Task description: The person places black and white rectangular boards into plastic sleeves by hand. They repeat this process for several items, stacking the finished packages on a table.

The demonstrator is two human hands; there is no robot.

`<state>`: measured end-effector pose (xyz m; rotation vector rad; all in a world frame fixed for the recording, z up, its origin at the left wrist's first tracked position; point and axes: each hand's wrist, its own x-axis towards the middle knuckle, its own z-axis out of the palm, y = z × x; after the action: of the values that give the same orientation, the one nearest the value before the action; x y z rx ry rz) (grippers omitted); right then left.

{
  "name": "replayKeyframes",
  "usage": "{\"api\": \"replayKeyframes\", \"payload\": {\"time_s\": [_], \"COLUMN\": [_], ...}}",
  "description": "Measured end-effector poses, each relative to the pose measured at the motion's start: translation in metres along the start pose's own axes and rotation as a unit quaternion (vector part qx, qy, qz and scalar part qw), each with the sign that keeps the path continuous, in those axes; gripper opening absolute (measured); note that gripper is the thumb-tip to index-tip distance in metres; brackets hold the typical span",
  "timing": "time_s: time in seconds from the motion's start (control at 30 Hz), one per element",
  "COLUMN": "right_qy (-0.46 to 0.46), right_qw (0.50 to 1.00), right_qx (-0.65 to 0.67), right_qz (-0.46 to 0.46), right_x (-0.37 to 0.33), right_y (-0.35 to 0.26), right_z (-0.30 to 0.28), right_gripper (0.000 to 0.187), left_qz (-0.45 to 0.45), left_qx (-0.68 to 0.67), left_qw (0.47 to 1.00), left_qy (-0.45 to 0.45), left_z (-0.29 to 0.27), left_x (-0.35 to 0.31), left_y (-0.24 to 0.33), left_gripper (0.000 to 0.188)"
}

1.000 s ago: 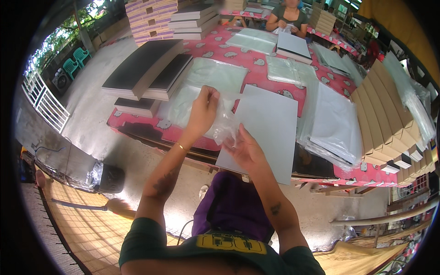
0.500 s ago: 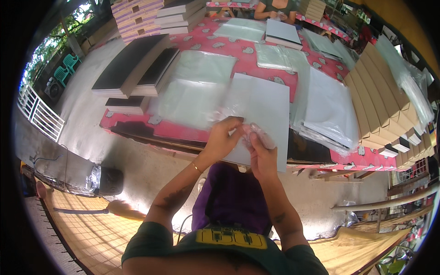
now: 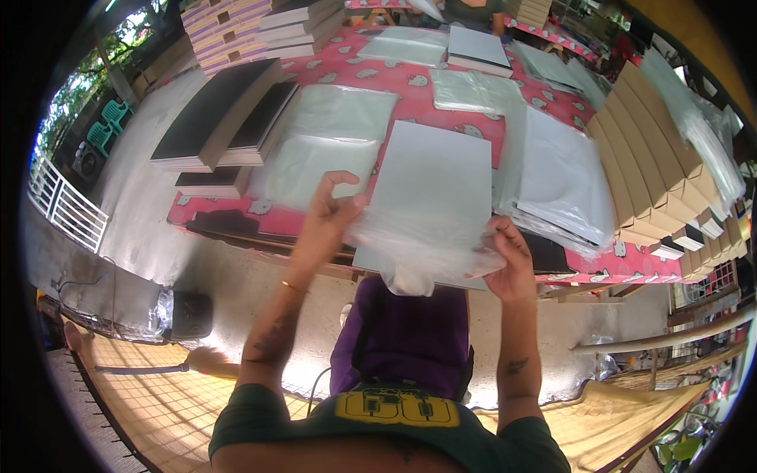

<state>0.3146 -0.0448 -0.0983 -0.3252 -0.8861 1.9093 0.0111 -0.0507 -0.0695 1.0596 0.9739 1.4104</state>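
Note:
A clear plastic bag (image 3: 430,240) is stretched between my two hands over the near end of a flat white-covered slab (image 3: 434,169), which looks like a book or board. My left hand (image 3: 325,217) has curled fingers at the bag's left edge, its thumb against the plastic. My right hand (image 3: 512,260) pinches the bag's right edge between thumb and fingers. The bag's lower part hangs bunched over the table's front edge. Left of the slab lies a stack of clear plastic bags (image 3: 327,158).
Black-covered thick books (image 3: 213,110) are piled at the left of the pink table. Plastic-wrapped white slabs (image 3: 560,173) and a row of brown boxes (image 3: 646,150) stand at the right. Across the table a person (image 3: 473,12) is partly visible. A broom (image 3: 205,361) lies on the left.
My hands have moved apart, the left one leftward and the right one rightward. The plastic, bunched between my fingers before, is now spread across the slab's near end.

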Motion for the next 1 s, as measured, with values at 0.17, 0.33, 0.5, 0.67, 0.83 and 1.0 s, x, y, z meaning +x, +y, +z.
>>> {"api": "replayKeyframes", "payload": {"time_s": [0.17,0.33,0.5,0.67,0.83,1.0], "right_qy": [-0.100,-0.063,0.249,0.220,0.007,0.115], "right_qw": [0.839,0.590,0.469,0.549,0.508,0.672], "right_qx": [-0.531,-0.789,-0.840,-0.728,-0.803,-0.732], "right_qz": [-0.070,-0.162,-0.114,-0.347,-0.311,-0.005], "right_x": [0.012,0.017,0.023,0.025,0.045,0.064], "right_y": [-0.032,-0.034,-0.052,-0.040,-0.026,-0.003], "right_z": [0.036,0.084,0.017,0.040,0.061,0.016], "right_gripper": [0.010,0.009,0.016,0.015,0.013,0.019], "left_qz": [0.245,0.112,0.322,0.322,0.305,0.398], "left_qx": [0.276,0.342,0.461,0.482,0.350,0.554], "left_qw": [0.925,0.884,0.772,0.810,0.864,0.727], "left_qy": [-0.092,-0.300,-0.294,-0.089,-0.196,-0.079], "left_z": [-0.004,0.073,0.063,0.062,0.081,0.047], "left_x": [0.002,0.002,-0.002,0.015,-0.003,0.002], "left_y": [0.050,0.063,0.061,0.038,0.051,0.050], "left_gripper": [0.045,0.059,0.036,0.026,0.020,0.018]}}
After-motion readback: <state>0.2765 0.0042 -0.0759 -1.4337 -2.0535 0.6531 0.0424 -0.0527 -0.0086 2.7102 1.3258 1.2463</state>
